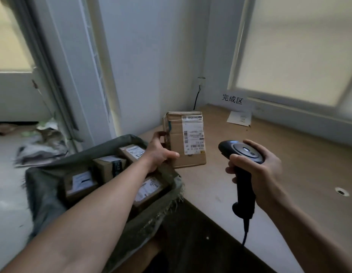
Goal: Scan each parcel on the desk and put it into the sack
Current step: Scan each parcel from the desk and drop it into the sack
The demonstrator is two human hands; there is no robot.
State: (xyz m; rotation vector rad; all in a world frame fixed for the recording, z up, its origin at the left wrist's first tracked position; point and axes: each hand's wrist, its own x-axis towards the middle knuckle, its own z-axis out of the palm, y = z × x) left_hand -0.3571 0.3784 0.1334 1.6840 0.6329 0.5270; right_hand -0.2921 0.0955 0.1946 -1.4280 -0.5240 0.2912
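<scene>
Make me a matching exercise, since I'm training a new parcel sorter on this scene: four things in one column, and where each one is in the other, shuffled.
Things
1. parcel
2. barcode scanner
3. sack
4. printed sign

Places
a. gripped in the right hand
b. against the wall at the back of the desk
c. held upright by the left hand, label towards the camera
d. open beside the desk's left edge, with several boxes inside

Pairs: 1-c, 2-a, 3-d, 4-b
</scene>
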